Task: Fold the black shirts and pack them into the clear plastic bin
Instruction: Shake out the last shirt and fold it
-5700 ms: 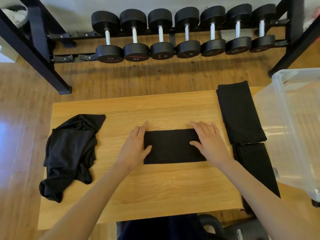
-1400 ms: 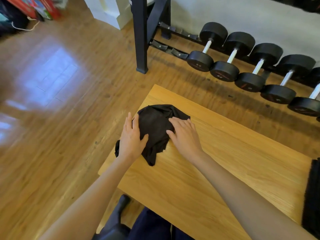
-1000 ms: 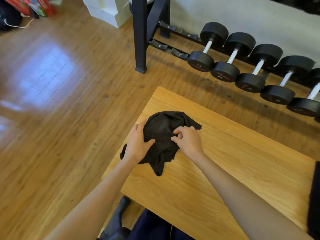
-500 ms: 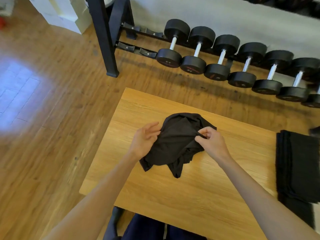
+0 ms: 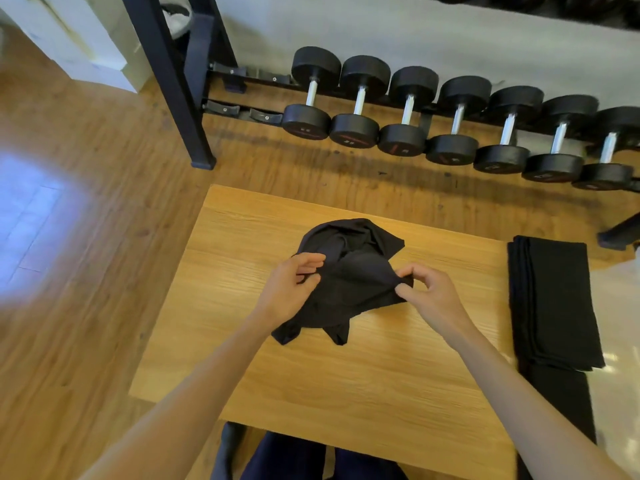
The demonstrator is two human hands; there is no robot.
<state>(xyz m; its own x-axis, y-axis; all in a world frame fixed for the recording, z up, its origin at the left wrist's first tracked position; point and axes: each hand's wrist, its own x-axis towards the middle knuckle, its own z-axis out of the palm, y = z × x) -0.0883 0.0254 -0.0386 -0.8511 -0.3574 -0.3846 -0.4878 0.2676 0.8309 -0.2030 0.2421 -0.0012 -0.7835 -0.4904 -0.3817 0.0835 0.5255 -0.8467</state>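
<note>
The wooden floor (image 5: 86, 237) runs under everything, with the dumbbell rack (image 5: 433, 123) along the wall ahead of me. My bench (image 5: 381, 375) sits in front of it, pale wood. At its right end lies a stack of folded black shirts (image 5: 550, 299), flat, well apart from my hands. Near the middle of the bench, the crumpled black shirt (image 5: 349, 268) is bunched up, partly lifted, its lower ends touching the wood. My left hand (image 5: 291, 289) grips its left edge, fingers (image 5: 310, 266) curled into the cloth. My right hand (image 5: 429, 292) pinches a fold at its right side between thumb and forefinger.
</note>
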